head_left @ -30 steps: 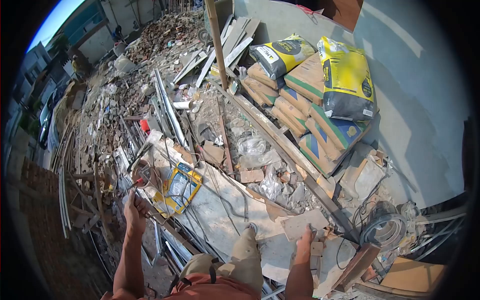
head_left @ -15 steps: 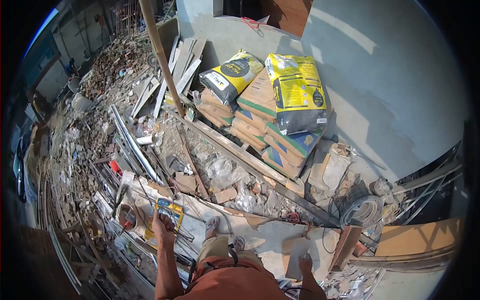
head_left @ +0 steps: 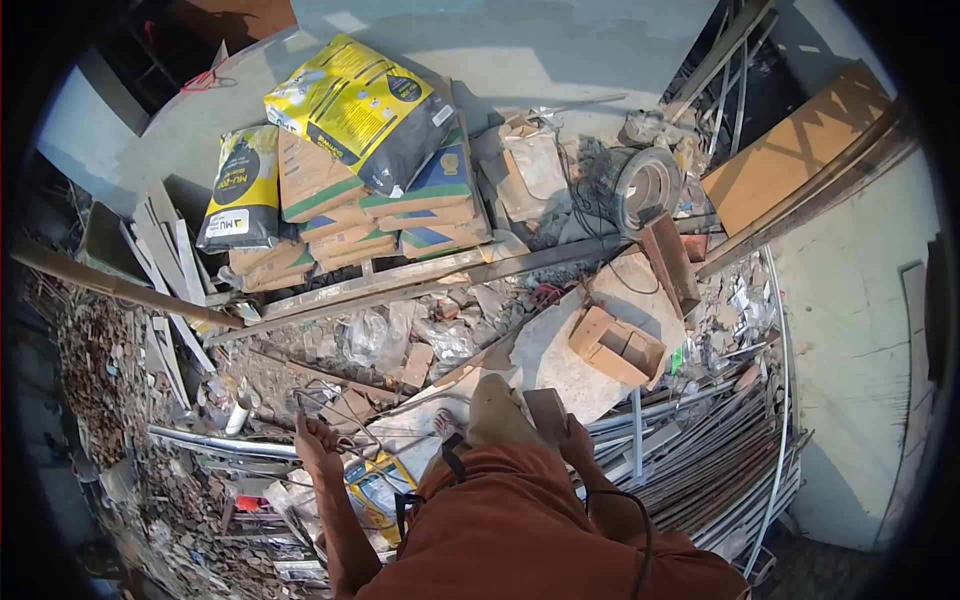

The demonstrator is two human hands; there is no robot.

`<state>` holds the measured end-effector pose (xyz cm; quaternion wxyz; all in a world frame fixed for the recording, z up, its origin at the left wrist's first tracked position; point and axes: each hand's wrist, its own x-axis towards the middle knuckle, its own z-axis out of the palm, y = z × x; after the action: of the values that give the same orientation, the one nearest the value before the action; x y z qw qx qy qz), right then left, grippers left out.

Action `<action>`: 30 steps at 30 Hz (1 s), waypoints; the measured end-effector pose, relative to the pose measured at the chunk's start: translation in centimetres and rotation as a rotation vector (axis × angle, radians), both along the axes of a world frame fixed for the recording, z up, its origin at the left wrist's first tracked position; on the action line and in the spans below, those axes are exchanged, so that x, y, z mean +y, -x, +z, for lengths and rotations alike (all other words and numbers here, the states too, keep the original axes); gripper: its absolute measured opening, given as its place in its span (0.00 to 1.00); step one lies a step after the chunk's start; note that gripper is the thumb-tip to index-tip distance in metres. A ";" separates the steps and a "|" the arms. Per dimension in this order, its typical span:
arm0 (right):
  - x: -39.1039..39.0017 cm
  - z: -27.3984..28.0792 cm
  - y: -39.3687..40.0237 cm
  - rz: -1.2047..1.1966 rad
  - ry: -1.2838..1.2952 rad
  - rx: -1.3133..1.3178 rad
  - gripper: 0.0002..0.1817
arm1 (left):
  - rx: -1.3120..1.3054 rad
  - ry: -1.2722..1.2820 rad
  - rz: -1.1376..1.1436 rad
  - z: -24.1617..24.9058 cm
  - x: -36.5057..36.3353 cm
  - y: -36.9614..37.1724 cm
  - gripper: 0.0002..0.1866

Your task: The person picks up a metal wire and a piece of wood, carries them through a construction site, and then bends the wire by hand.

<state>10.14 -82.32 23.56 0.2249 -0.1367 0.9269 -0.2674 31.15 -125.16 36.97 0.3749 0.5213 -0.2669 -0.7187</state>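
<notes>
My left hand point(head_left: 318, 447) is closed around a thin bent steel rod point(head_left: 350, 408), whose loops extend up and right of the fist. Below that hand lies a yellow and blue plastic packet point(head_left: 378, 488). Near my right thigh, my right hand point(head_left: 577, 443) grips a flat grey rectangular piece point(head_left: 546, 412) by its lower edge; its material is unclear. Up and right of this hand, an open cardboard box point(head_left: 618, 346) sits on a pale, dusty board point(head_left: 560, 372).
Yellow and black bags point(head_left: 365, 115) top stacked brown sacks point(head_left: 335, 215) against the wall. A long timber beam point(head_left: 430, 280) crosses the rubble. Long metal rods point(head_left: 700, 470) lie at right, near a coil of hose point(head_left: 648, 188). A pole point(head_left: 130, 288) leans at left.
My view and body have turned to the right. The grey piece in my right hand has moved away from the cardboard box, close to my leg. My left hand keeps hold of the rod.
</notes>
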 end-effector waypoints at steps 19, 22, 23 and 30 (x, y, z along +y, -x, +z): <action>6.5 -3.4 2.9 -0.605 -0.224 -0.053 0.14 | -0.100 0.056 -0.475 2.6 -0.4 20.3 0.24; 9.3 -2.8 5.5 -0.838 -0.087 -0.038 0.18 | -0.101 0.102 -0.514 3.0 0.7 25.2 0.25; 10.2 -2.4 6.3 -0.858 -0.061 0.043 0.20 | -0.110 0.098 -0.521 3.4 1.3 26.9 0.25; 14.1 4.6 14.7 -1.312 0.574 0.132 0.28 | 0.007 0.208 -0.670 6.9 5.1 37.7 0.23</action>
<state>-4.60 -68.21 28.12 -0.0833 0.3788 0.7229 -0.5718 -6.55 -120.05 43.92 0.1703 0.3611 -0.4938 -0.7725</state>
